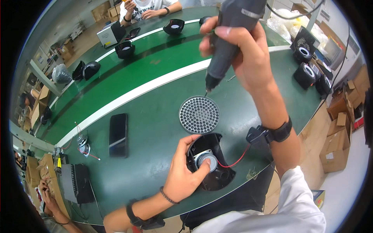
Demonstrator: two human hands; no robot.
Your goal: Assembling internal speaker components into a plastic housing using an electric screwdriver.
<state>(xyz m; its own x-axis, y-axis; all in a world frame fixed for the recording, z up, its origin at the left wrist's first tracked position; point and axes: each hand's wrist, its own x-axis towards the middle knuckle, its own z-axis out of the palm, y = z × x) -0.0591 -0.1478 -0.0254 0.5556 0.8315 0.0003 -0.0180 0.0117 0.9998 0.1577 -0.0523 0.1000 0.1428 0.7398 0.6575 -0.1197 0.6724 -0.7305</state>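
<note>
My left hand point(183, 176) grips a black curved plastic housing point(219, 179) at the near edge of the table. Inside it sits a small round speaker point(212, 159), and my left thumb presses on it. A red wire point(234, 166) runs from the speaker to the right. My right hand point(250, 52) is wrapped round a dark electric screwdriver point(224, 58), held bit down. Its tip is at the far rim of a round grey tray point(199, 115) full of small holes, just beyond the housing; whether a screw is on the bit is too small to tell.
A black phone point(118, 136) and loose speakers point(83, 145) lie to the left, near a black box point(77, 182). Beyond the white rail, black housings point(173, 26) rest on the green belt point(147, 64). More housings point(304, 75) stand far right. A co-worker point(149, 9) sits opposite.
</note>
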